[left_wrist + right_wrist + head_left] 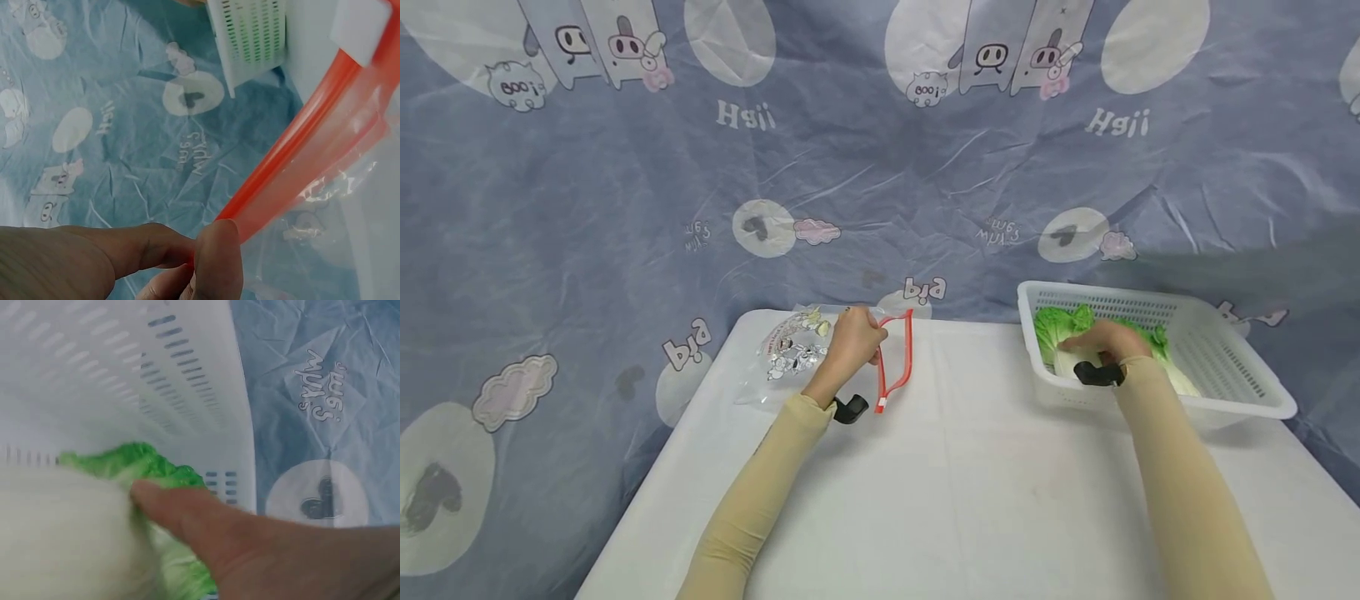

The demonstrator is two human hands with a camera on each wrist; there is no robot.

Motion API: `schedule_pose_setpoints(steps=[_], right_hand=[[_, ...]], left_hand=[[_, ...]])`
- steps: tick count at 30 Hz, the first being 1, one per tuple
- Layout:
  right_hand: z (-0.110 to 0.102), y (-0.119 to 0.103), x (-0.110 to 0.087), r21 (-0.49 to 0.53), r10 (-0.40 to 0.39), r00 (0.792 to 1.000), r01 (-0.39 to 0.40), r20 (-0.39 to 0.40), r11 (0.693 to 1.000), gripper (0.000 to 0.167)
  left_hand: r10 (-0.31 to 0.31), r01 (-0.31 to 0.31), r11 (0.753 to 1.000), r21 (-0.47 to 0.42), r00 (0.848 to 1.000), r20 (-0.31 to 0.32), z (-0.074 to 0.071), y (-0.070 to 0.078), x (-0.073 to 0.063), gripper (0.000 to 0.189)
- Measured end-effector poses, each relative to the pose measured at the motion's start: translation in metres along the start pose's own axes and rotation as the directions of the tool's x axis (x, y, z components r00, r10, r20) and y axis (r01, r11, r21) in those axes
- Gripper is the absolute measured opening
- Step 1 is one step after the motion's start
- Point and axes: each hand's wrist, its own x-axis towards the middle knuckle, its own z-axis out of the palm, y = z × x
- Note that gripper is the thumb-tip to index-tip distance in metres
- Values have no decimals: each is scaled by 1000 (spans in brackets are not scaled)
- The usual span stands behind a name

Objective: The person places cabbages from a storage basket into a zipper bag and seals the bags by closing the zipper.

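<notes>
My left hand (852,343) pinches the red-edged mouth of a clear zip bag (793,354) printed with cartoon figures. Thumb and finger meet on the red strip (281,150) in the left wrist view, while a white slider (362,28) sits farther along it. The bag's mouth gapes on the right side. Over on the right, my right hand (1108,340) reaches into a white basket (1232,407) and grips a napa cabbage (1064,363). Its thumb (169,503) presses the pale stalk side; the other fingers are hidden behind the cabbage.
More green leafy cabbage (1159,342) lies in the basket's left half. The basket has slotted walls and stands at the right of the white table (940,500). A blue-grey printed sheet (880,167) hangs close behind the table's far edge.
</notes>
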Motion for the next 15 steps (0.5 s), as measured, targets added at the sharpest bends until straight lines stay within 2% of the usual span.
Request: schedule_pose_setpoints(steps=[3,9,15], right_hand=[[0,3,11,-14,-11,999,11,40,1000,62],[1,6,21,48,9,997,-13,78,999,57],[2,4,19,78,-24,998,19,63,997,52]], left_hand=[[4,-4,1000,-4,1000,-6,0,0,0,7],[7,-7,1000,6,1000,-20,1,-2,2,5],[56,-51,995,80,997,-61,1,-3,3,6]])
